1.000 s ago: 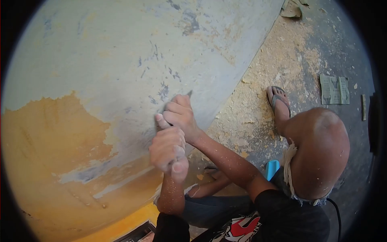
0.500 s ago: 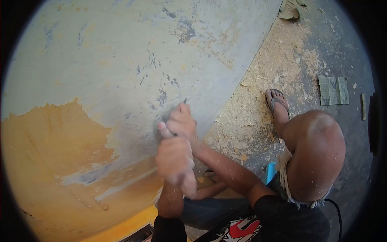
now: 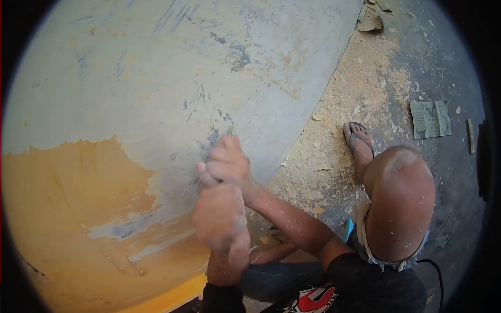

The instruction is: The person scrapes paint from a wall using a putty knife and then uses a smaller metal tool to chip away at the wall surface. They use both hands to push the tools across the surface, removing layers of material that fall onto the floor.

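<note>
Both of my hands are closed, one above the other, on a thin scraper [image 3: 230, 130]. Only its narrow tip shows past the fingers; the handle is mostly hidden. My right hand [image 3: 228, 163] is the upper one, nearer the tip. Below it, my left hand [image 3: 221, 216] is wrapped round the lower end, slightly blurred. The tip lies against a large panel [image 3: 141, 104], its upper part pale grey with dark scratches. Yellow-orange paint [image 3: 88, 177] with a ragged edge covers its lower left.
Paint flakes [image 3: 334, 135] are strewn over the floor along the panel's edge. My sandalled foot [image 3: 359, 136] and bent knee [image 3: 402, 193] are at the right. A printed paper sheet [image 3: 430, 119], a small stick [image 3: 470, 136] and a black cable [image 3: 436, 279] lie beyond.
Both hands have shifted slightly left with the scraper, still closed on it. The panel's marks sit a little lower and farther right in view.
</note>
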Available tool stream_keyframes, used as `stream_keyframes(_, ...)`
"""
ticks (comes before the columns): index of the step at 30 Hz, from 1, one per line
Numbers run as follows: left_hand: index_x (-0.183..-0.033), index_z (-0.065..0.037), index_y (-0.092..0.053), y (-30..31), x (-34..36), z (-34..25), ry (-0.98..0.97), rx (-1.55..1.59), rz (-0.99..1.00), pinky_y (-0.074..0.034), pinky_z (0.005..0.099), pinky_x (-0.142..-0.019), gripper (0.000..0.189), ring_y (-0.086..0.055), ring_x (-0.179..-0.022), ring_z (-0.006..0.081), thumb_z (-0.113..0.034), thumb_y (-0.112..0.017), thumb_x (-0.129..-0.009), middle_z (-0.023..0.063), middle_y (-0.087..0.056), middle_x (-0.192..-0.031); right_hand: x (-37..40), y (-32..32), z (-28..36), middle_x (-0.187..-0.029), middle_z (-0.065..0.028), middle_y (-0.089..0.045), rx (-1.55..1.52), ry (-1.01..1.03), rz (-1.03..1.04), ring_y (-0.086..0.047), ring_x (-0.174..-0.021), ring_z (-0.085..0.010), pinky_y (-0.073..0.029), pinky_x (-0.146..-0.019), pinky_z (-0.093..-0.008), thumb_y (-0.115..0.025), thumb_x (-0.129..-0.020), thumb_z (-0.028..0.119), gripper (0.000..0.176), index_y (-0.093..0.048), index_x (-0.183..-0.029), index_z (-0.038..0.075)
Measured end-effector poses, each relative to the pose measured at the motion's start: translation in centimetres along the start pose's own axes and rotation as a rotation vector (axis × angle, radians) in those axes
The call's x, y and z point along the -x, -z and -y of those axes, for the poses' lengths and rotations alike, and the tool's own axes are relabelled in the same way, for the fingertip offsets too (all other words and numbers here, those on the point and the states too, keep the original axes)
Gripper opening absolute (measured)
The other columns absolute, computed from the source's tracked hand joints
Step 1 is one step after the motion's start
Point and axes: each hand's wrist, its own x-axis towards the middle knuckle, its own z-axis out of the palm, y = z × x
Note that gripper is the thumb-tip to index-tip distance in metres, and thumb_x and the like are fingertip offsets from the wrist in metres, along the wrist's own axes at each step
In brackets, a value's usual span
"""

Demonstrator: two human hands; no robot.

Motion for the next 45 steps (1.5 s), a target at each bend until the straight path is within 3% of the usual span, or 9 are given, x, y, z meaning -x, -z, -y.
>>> stream_keyframes(4, -0.055, -0.007, -0.031, -0.7, 0.3, 1.0, 0.165, -0.233, -0.169, -0.032, 0.0329, -0.045, 0.051, -0.036, -0.041, 0.0197, -0.034, -0.057, -0.09, 0.0033, -0.033, -0.048, 0.8, 0.0, -1.1, -0.069, -0.0028, -0.042, -0.03, 0.032, 0.055, -0.044, -0.074, -0.0253, -0.036, -0.071, -0.0413, -0.073, -0.079, 0.006, 0.032, -0.047, -0.063, 0.012)
stream_keyframes(10, -0.055, -0.006, -0.031, -0.4, 1.1, 0.0, 0.12, -0.182, -0.002, -0.032, 0.0305, -0.046, 0.07, -0.034, -0.041, 0.0174, -0.056, -0.048, -0.102, 0.003, -0.032, -0.048, 0.6, 0.2, 0.2, -0.067, -0.0041, -0.038, -0.105, 0.054, 0.059, -0.041, -0.071, -0.0252, -0.034, -0.067, -0.0398, -0.074, -0.079, 0.006, 0.039, -0.041, -0.059, 0.01)
stream_keyframes(22, -0.056, -0.007, -0.03, 0.3, 1.8, 0.1, 0.157, -0.192, -0.182, -0.026, 0.0322, -0.046, 0.055, -0.03, -0.042, 0.0182, -0.037, -0.048, -0.099, 0.0031, -0.032, -0.048, 1.1, -0.4, 0.4, -0.066, -0.004, -0.041, -0.09, 0.037, 0.007, -0.041, -0.068, -0.0248, -0.033, -0.066, -0.0381, -0.073, -0.081, 0.005, 0.038, -0.042, -0.058, 0.009)
stream_keyframes(25, -0.056, -0.006, -0.029, 0.2, 1.4, 2.0, 0.281, -0.141, -0.106, -0.026, 0.0325, -0.046, 0.057, -0.03, -0.043, 0.0181, -0.039, -0.048, -0.098, 0.0038, -0.032, -0.049, 1.4, 0.3, -0.8, -0.065, -0.0046, -0.041, 0.045, -0.039, 0.028, -0.042, -0.068, -0.0251, -0.033, -0.064, -0.0381, -0.073, -0.081, 0.007, 0.039, -0.042, -0.058, 0.009)
stream_keyframes(28, -0.057, -0.006, -0.028, -1.6, 0.6, -0.2, 0.095, -0.003, -0.054, -0.026, 0.0326, -0.047, 0.055, -0.03, -0.043, 0.0189, -0.039, -0.049, -0.096, 0.0047, -0.032, -0.049, 0.5, 1.6, 1.0, -0.064, -0.0047, -0.041, -0.078, 0.006, -0.01, -0.042, -0.067, -0.0251, -0.033, -0.063, -0.0386, -0.073, -0.08, 0.007, 0.039, -0.041, -0.058, 0.009)
stream_keyframes(35, -0.056, -0.005, -0.028, -2.0, 1.3, 2.8, 0.156, -0.005, -0.054, -0.029, 0.0309, -0.046, 0.063, -0.033, -0.043, 0.0181, -0.046, -0.049, -0.1, 0.0042, -0.031, -0.049, 1.5, 2.1, -2.1, -0.064, -0.0047, -0.038, -0.019, -0.018, 0.02, -0.04, -0.066, -0.0248, -0.033, -0.063, -0.0396, -0.073, -0.081, 0.007, 0.04, -0.04, -0.058, 0.007)
stream_keyframes(37, -0.055, -0.005, -0.03, -1.9, 2.1, 3.9, 0.328, -0.055, -0.115, -0.029, 0.0306, -0.045, 0.068, -0.034, -0.043, 0.0176, -0.052, -0.048, -0.101, 0.0035, -0.032, -0.049, 2.5, 2.0, -3.5, -0.064, -0.0047, -0.037, 0.012, -0.026, 0.018, -0.04, -0.066, -0.0249, -0.033, -0.063, -0.0394, -0.072, -0.082, 0.006, 0.04, -0.04, -0.058, 0.007)
stream_keyframes(40, -0.055, -0.005, -0.032, -3.5, 1.9, 2.4, 0.06, -0.073, -0.012, -0.03, 0.0311, -0.046, 0.067, -0.035, -0.042, 0.0185, -0.049, -0.048, -0.102, 0.0038, -0.033, -0.05, 1.2, 2.6, -2.9, -0.064, -0.0048, -0.035, -0.037, 0.038, -0.002, -0.04, -0.066, -0.0251, -0.032, -0.063, -0.0391, -0.071, -0.083, 0.006, 0.041, -0.038, -0.058, 0.008)
stream_keyframes(45, -0.054, -0.005, -0.032, -2.5, 2.1, 1.0, 0.13, -0.071, -0.019, -0.031, 0.0313, -0.046, 0.063, -0.036, -0.042, 0.0188, -0.04, -0.049, -0.104, 0.0031, -0.034, -0.05, 2.2, 2.4, -1.4, -0.066, -0.0036, -0.039, -0.131, 0.041, 0.04, -0.043, -0.068, -0.0241, -0.035, -0.066, -0.039, -0.072, -0.081, 0.005, 0.04, -0.039, -0.059, 0.01)
